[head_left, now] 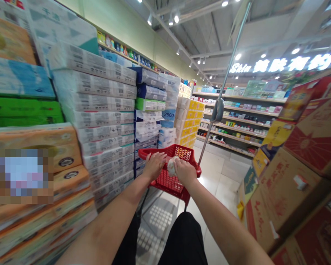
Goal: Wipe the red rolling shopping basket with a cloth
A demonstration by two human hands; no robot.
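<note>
A red plastic shopping cart basket [169, 180] with a perforated wall stands in front of me. My left hand [155, 164] rests on its near red edge, fingers stretched forward and a little apart. Closed around a crumpled whitish cloth or tissue [171, 167] is my right hand [185, 171], held at the same edge beside the left. The cloth's exact kind is hard to make out. From the basket's right side a tall metal pole [232, 59] rises at a slant, with a grey fitting [217, 109] partway up.
Tall stacks of packaged tissue paper [107, 99] line the left side, with orange packs [68, 184] nearest. Cardboard boxes [289, 184] are piled on the right. Pale floor tiles [213, 176] run between them towards shelves of small goods [237, 116] under a lit sign.
</note>
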